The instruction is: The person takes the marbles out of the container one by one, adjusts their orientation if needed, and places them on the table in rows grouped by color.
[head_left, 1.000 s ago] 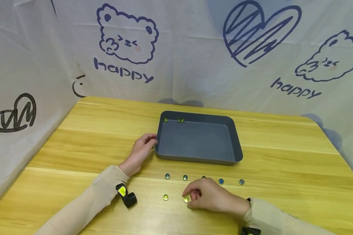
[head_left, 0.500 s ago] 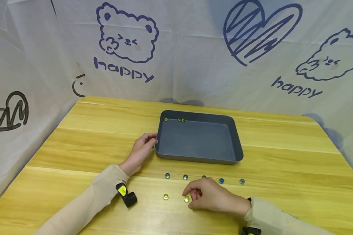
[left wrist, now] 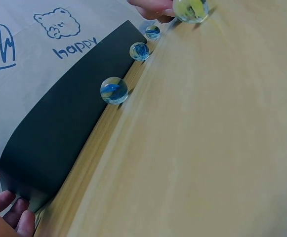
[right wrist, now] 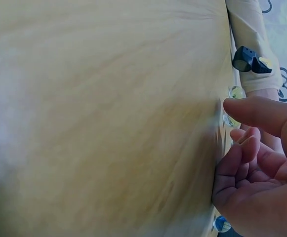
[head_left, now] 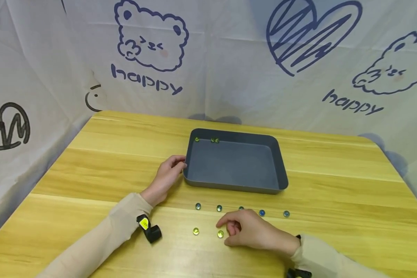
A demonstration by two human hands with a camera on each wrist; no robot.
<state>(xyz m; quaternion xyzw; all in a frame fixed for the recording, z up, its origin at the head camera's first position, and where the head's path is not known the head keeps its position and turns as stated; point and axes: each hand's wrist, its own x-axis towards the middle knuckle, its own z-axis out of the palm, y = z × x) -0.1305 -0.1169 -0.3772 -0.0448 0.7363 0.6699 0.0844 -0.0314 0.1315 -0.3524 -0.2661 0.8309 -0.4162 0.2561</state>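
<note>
My left hand [head_left: 165, 177] holds the left wall of a dark grey rectangular tray [head_left: 234, 166]; thumb and curled fingers also meet the tray's corner in the left wrist view. My right hand [head_left: 253, 231] is low over the wooden table, thumb and forefinger parted either side of a yellow-green glass marble [head_left: 220, 234]. A small gap shows between them and the marble; the other fingers curl inward. Another yellow-green marble [head_left: 196, 231] lies to the left. Inside the tray's far left part sit a yellow-green marble [head_left: 197, 139] and two more side by side [head_left: 214, 140].
Between tray and right hand runs a row of several bluish marbles [head_left: 219, 208], one partly hidden by that hand. Bare wooden tabletop [head_left: 90, 170] extends around the tray. White cloth [head_left: 222, 77] with drawings hangs behind the table.
My right thumb and forefinger have eased slightly right, leaving a wider gap to the marble between them. My left hand stays at the tray. The head view has tilted slightly.
</note>
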